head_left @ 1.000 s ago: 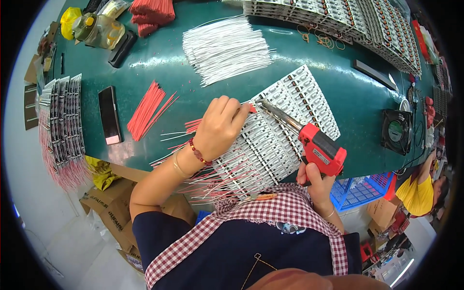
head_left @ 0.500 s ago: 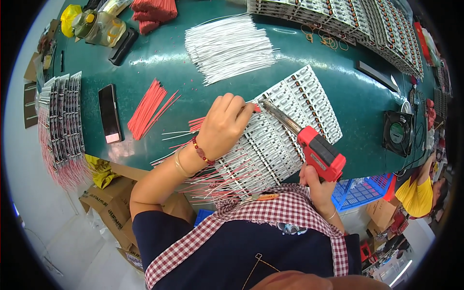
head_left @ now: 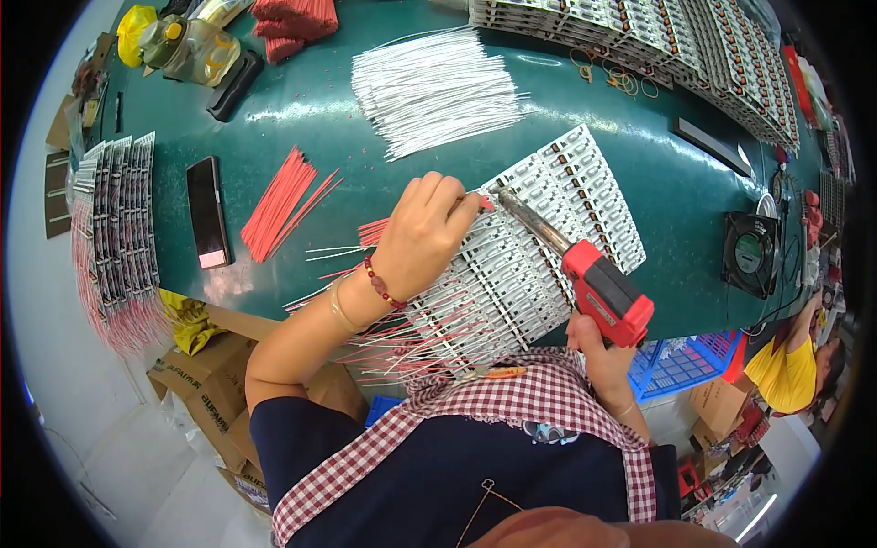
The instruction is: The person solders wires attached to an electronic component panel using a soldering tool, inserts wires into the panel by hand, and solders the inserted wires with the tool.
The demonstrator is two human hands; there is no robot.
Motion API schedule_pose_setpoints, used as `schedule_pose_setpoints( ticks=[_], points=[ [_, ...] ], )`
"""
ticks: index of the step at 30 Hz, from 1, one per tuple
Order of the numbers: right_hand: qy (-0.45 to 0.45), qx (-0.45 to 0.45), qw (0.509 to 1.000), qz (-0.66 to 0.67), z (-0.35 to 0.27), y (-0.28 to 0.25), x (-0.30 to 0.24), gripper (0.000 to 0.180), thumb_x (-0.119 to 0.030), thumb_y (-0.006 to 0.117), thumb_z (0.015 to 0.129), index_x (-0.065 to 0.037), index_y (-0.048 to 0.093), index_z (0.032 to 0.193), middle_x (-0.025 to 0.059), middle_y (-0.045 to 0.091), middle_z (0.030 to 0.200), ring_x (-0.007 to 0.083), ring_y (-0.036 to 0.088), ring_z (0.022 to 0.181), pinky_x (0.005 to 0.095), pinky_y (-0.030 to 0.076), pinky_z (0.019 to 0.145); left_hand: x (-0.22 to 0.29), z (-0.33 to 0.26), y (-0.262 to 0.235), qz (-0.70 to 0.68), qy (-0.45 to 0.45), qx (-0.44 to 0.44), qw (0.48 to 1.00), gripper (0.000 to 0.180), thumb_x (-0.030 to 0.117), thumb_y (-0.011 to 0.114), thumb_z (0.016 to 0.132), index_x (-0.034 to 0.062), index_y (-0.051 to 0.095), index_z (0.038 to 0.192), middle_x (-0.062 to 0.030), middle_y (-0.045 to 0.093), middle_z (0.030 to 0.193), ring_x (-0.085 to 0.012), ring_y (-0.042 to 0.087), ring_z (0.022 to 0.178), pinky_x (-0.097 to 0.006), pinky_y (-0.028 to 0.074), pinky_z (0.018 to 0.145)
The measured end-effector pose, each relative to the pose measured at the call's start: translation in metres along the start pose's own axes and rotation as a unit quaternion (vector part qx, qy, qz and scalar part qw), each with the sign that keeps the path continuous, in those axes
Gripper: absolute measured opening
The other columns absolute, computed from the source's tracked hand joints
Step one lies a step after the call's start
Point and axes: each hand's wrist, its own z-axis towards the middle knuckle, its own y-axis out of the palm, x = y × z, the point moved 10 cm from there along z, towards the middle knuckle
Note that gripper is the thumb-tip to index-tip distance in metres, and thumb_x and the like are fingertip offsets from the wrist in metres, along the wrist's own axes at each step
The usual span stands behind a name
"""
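My left hand (head_left: 422, 230) is closed in a pinch over the upper left part of a white circuit board panel (head_left: 598, 205). Red wire ends (head_left: 485, 203) poke out at its fingertips, and more red wire shows on the hand's other side. In my right hand (head_left: 601, 358) is the grip of a red and black soldering gun (head_left: 607, 290). The gun's metal tip meets the panel's upper left edge, close beside the red ends; whether it touches them cannot be made out. Red and white wires (head_left: 416, 342) trail off the panel's left side.
Loose red wires (head_left: 279, 205) and a phone (head_left: 209, 215) lie to the left. A pile of white wires (head_left: 434, 91) sits beyond the panel. Stacked panels (head_left: 630, 46) stand at the far right, a small black fan (head_left: 751, 254) at the right. Wired panels (head_left: 119, 228) hang at the left edge.
Almost nothing differs. Both hands, the soldering gun and the panel keep nearly the same place; the view has shifted very slightly.
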Motion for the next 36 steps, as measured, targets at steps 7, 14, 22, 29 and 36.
schedule_pose_setpoints(
  ticks=[7,14,22,29,36],
  points=[
    [-0.015,0.023,0.999,-0.04,0.0,0.0,-0.001,0.018,-0.011,0.077,0.075,-0.004,0.07,0.089,0.006,0.068,0.077,0.0174,0.063,0.064,0.0305,0.048,0.061,-0.001,0.001,0.0,-0.007,-0.003,0.001,1.0,0.03,-0.005,0.06,0.068,-0.0003,0.064,0.097,-0.0086,0.053,0.084,-0.0239,0.051,0.076,-0.034,0.043,0.068],
    [-0.011,0.009,1.0,-0.022,-0.004,-0.003,-0.003,0.016,-0.011,0.075,0.077,-0.004,0.069,0.09,0.0063,0.067,0.081,0.0158,0.062,0.067,0.0289,0.047,0.06,-0.001,0.0,0.0,-0.003,-0.007,0.0,1.0,0.03,-0.004,0.06,0.068,-0.0002,0.064,0.097,-0.0086,0.053,0.085,-0.0241,0.051,0.077,-0.034,0.043,0.068],
    [-0.007,0.003,1.0,0.03,-0.006,-0.005,-0.003,0.016,-0.009,0.069,0.085,-0.001,0.066,0.098,0.0039,0.066,0.085,0.0118,0.061,0.075,0.0279,0.05,0.066,-0.002,0.001,-0.001,-0.012,-0.01,0.004,1.0,0.029,-0.004,0.06,0.069,0.0,0.064,0.098,-0.0089,0.054,0.085,-0.0242,0.052,0.077,-0.034,0.043,0.068],
    [-0.04,-0.002,0.994,0.102,-0.002,-0.001,-0.021,0.035,-0.021,0.059,0.093,0.005,0.053,0.116,0.0082,0.057,0.065,0.0109,0.048,0.051,0.0241,0.039,0.047,-0.004,0.004,-0.005,-0.055,-0.009,0.032,0.998,0.03,-0.002,0.061,0.068,-0.0004,0.064,0.098,-0.0085,0.055,0.084,-0.0242,0.053,0.075,-0.034,0.042,0.067],
    [-0.037,-0.011,0.989,0.14,-0.004,0.0,-0.019,0.037,-0.023,0.058,0.094,0.005,0.052,0.117,0.0079,0.056,0.064,0.0107,0.047,0.049,0.0242,0.037,0.046,0.024,0.001,-0.015,0.009,0.083,0.039,0.996,0.032,0.0,0.065,0.069,-0.0014,0.066,0.101,-0.0066,0.055,0.083,-0.0213,0.052,0.073,-0.033,0.041,0.065]
  ],
)
